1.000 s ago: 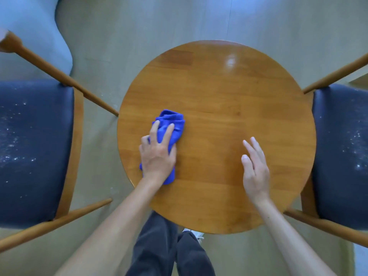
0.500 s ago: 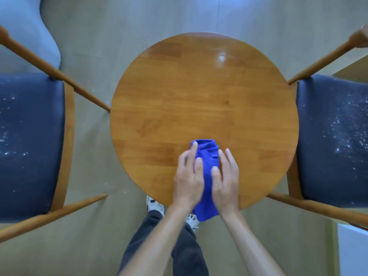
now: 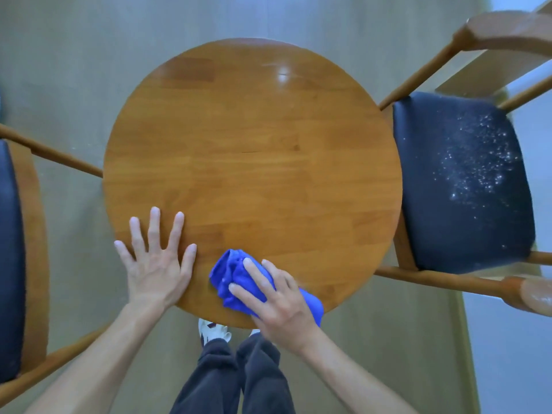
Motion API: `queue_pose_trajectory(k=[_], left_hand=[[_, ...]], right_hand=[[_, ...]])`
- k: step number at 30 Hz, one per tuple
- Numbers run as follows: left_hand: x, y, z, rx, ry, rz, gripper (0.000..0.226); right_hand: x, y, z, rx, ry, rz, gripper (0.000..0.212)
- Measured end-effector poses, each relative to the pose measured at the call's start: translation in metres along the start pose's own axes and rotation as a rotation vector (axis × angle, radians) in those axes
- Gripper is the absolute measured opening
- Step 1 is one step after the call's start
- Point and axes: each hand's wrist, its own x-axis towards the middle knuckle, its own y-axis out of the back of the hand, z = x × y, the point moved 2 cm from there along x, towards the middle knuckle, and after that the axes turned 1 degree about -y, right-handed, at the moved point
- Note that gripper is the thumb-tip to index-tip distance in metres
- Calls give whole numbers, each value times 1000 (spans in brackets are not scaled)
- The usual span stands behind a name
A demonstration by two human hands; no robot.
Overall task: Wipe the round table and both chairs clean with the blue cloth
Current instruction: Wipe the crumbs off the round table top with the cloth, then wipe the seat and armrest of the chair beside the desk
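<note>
Cloth point(image 3: 231, 274) bunched under right hand point(image 3: 276, 297), fingers pressing | left hand point(image 3: 155, 264) splayed flat on table point(image 3: 254, 144)

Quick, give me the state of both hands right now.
Left hand: open, fingers spread flat on the round table, holding nothing.
Right hand: on the blue cloth, fingers fairly straight, pressing it to the table.

A home dining nook: round wooden table point(image 3: 254, 144), two padded chairs point(image 3: 460, 186), plank floor point(image 3: 74, 55)
</note>
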Motion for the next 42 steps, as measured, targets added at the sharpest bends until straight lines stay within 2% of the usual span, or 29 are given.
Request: queue_pose_trajectory(k=[2,3,6,8,9,12,14,17,19,22,25,29,33,36,38,42], left_hand=[[1,1,1,12,-6,12,67],[1,1,1,13,-7,11,66],[1,1,3,15,-24,9,66],[3,2,3,15,-34,8,66],[4,3,3,11,-35,5,66],[3,2,1,8,-35,-6,64],[3,3,0,14,-28,-15,58],[4,8,1,17,-2,-49,58],[4,13,3,18,8,-76,62],[4,19,3,33,14,-116,64],[3,22,5,47,12,-112,64],[2,22,10,48,46,-78,57],[4,23,18,62,108,-89,59],[5,22,26,25,183,-89,58],[8,23,37,5,259,-80,65],[14,21,55,-38,323,-50,80]], right_hand=[[-19,22,59,-80,-48,24,43],[-26,33,90,-136,-141,50,47],[-21,54,160,-261,-630,148,44],[1,53,168,-274,-927,211,44],[13,48,159,-289,-995,225,44],[39,24,96,-290,-919,215,49],[46,4,32,-215,-769,186,50],[31,-15,-49,-78,-484,95,40],[7,-17,-58,-30,-315,50,34],[-33,-5,-21,-4,-157,4,49],[-54,21,50,-78,-216,0,54],[-37,57,147,-182,-432,69,52],[-2,69,211,-288,-669,120,58],[30,72,245,-341,-793,159,49],[55,74,275,-336,-841,158,47],[114,76,326,-224,-894,127,58]])
